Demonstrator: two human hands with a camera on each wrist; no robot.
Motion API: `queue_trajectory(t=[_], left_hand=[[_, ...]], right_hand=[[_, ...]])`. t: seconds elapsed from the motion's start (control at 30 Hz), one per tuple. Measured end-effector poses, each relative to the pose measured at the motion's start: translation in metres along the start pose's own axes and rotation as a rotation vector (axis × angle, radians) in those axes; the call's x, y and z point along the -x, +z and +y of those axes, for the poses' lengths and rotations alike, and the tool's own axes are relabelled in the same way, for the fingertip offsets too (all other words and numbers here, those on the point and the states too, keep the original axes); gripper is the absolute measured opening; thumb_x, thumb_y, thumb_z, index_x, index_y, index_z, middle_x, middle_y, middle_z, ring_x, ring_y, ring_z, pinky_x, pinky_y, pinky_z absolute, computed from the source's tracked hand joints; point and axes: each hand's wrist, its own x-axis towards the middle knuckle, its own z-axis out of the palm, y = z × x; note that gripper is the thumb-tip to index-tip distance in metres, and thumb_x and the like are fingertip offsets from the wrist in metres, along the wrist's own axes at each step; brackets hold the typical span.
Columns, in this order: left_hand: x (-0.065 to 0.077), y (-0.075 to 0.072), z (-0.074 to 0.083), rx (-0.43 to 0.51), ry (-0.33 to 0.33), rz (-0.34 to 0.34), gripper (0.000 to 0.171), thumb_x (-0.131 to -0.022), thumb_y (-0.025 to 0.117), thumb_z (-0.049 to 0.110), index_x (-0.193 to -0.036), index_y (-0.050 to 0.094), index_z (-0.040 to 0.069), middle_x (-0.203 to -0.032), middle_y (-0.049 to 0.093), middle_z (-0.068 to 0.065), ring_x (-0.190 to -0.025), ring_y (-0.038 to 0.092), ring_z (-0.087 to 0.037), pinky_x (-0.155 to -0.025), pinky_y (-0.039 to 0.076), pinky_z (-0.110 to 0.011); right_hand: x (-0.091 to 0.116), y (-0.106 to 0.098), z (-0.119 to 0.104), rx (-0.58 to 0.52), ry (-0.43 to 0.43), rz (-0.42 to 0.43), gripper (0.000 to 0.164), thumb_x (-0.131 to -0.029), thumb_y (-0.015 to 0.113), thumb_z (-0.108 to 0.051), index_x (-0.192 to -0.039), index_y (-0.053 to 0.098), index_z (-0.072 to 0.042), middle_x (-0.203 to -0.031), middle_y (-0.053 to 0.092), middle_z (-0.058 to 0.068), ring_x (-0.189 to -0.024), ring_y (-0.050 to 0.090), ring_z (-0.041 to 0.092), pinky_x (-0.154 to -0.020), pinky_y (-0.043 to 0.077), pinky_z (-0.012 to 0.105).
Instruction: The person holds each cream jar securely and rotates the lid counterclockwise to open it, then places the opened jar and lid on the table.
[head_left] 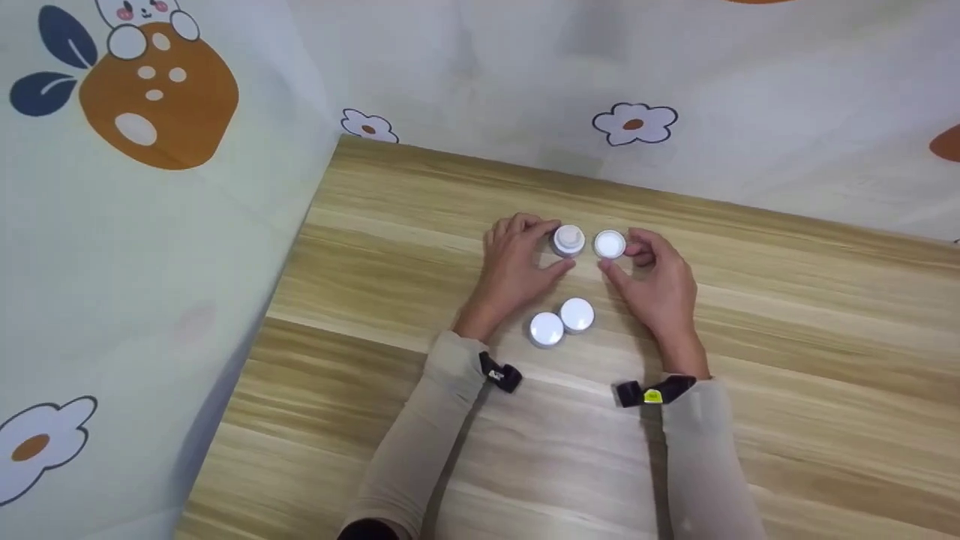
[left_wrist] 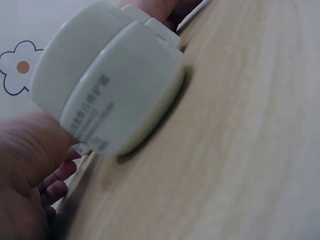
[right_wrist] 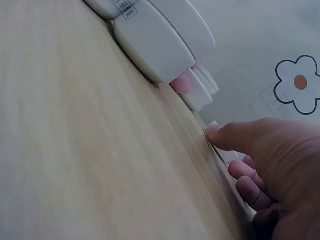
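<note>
A small white jar (head_left: 569, 240) stands without its lid near the far side of the table, its top showing a pale inner surface. My left hand (head_left: 516, 259) holds it from the left between thumb and forefinger. Just right of the jar, a round white lid (head_left: 610, 244) lies on the wood, its hollow side up. Thumb and fingers of my right hand (head_left: 660, 285) pinch the lid's rim from the right. In the right wrist view the thumb (right_wrist: 225, 136) is at the lid's edge, and the uncovered jar (right_wrist: 196, 92) shows threads at its neck.
Two white jars with lids on, a left one (head_left: 546, 329) and a right one (head_left: 577, 315), stand side by side between my forearms. The wooden table (head_left: 360, 262) meets a patterned cloth (head_left: 487, 90) at the back and left.
</note>
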Motion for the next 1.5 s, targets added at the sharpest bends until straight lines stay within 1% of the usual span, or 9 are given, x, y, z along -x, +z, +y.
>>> queue_trajectory(t=[0.17, 0.4, 0.57, 0.7, 0.8, 0.93, 1.13, 1.27, 1.5], left_hand=[[0.001, -0.004, -0.001, 0.027, -0.013, -0.004, 0.055, -0.096, 0.077, 0.039, -0.147, 0.062, 0.026, -0.143, 0.063, -0.002, -0.137, 0.050, -0.026, -0.121, 0.033, -0.045], [0.004, -0.013, -0.007, 0.089, -0.013, 0.076, 0.036, -0.101, 0.069, 0.033, -0.134, 0.071, 0.019, -0.127, 0.073, -0.002, -0.128, 0.060, -0.025, -0.118, 0.041, -0.043], [0.012, -0.021, -0.008, 0.116, -0.043, 0.102, 0.037, -0.101, 0.068, 0.034, -0.133, 0.072, 0.016, -0.129, 0.072, -0.004, -0.127, 0.062, -0.025, -0.114, 0.046, -0.041], [0.026, -0.026, -0.007, 0.132, -0.011, 0.070, 0.038, -0.102, 0.067, 0.031, -0.135, 0.070, 0.014, -0.131, 0.071, -0.007, -0.127, 0.062, -0.027, -0.113, 0.047, -0.042], [0.028, -0.025, -0.005, 0.152, 0.037, 0.052, 0.038, -0.101, 0.068, 0.026, -0.136, 0.070, 0.012, -0.130, 0.071, -0.009, -0.126, 0.063, -0.028, -0.113, 0.046, -0.044], [0.029, -0.023, -0.001, 0.164, 0.081, 0.025, 0.040, -0.099, 0.069, 0.022, -0.138, 0.068, 0.012, -0.132, 0.070, -0.009, -0.127, 0.062, -0.028, -0.113, 0.047, -0.043], [0.027, -0.022, 0.007, 0.147, 0.086, -0.031, 0.042, -0.101, 0.067, 0.025, -0.141, 0.066, 0.015, -0.134, 0.068, -0.006, -0.128, 0.061, -0.025, -0.113, 0.046, -0.042], [0.028, -0.021, 0.008, 0.130, 0.094, -0.038, 0.042, -0.102, 0.067, 0.024, -0.142, 0.066, 0.015, -0.133, 0.068, -0.007, -0.126, 0.061, -0.025, -0.112, 0.047, -0.042], [0.029, -0.017, 0.007, 0.119, 0.112, -0.037, 0.040, -0.102, 0.067, 0.026, -0.140, 0.067, 0.014, -0.131, 0.069, -0.007, -0.125, 0.061, -0.025, -0.112, 0.047, -0.042]], right_hand=[[0.000, -0.003, -0.002, -0.141, -0.011, -0.030, 0.048, -0.091, 0.083, -0.015, -0.134, 0.067, 0.000, -0.116, 0.073, 0.019, -0.103, 0.065, 0.022, -0.089, 0.048, 0.015], [0.004, -0.002, -0.011, -0.203, -0.126, -0.093, 0.030, -0.095, 0.076, -0.006, -0.125, 0.074, -0.003, -0.110, 0.074, 0.018, -0.093, 0.064, 0.009, -0.087, 0.050, 0.019], [0.012, -0.008, -0.018, -0.149, -0.228, -0.221, 0.042, -0.088, 0.071, 0.005, -0.130, 0.071, -0.002, -0.117, 0.072, 0.019, -0.106, 0.066, 0.022, -0.097, 0.049, 0.023], [0.022, -0.013, -0.025, -0.052, -0.295, -0.320, 0.052, -0.084, 0.075, 0.001, -0.136, 0.067, -0.003, -0.129, 0.069, 0.018, -0.123, 0.063, 0.032, -0.110, 0.046, 0.035], [0.020, -0.013, -0.026, 0.008, -0.317, -0.355, 0.052, -0.085, 0.078, -0.005, -0.137, 0.067, -0.005, -0.132, 0.068, 0.015, -0.128, 0.061, 0.032, -0.115, 0.044, 0.044], [0.018, -0.010, -0.026, 0.043, -0.307, -0.365, 0.049, -0.086, 0.081, -0.007, -0.134, 0.070, -0.006, -0.130, 0.069, 0.014, -0.126, 0.063, 0.031, -0.114, 0.045, 0.049], [0.017, -0.011, -0.026, 0.075, -0.283, -0.372, 0.050, -0.086, 0.083, -0.009, -0.134, 0.069, -0.007, -0.130, 0.069, 0.013, -0.125, 0.064, 0.032, -0.113, 0.048, 0.051], [0.016, -0.010, -0.027, 0.073, -0.293, -0.365, 0.052, -0.086, 0.086, -0.014, -0.134, 0.069, -0.008, -0.130, 0.070, 0.013, -0.124, 0.065, 0.031, -0.111, 0.049, 0.050], [0.017, -0.007, -0.029, 0.083, -0.295, -0.351, 0.046, -0.084, 0.089, -0.018, -0.126, 0.073, -0.009, -0.121, 0.072, 0.010, -0.109, 0.068, 0.027, -0.098, 0.053, 0.045]])
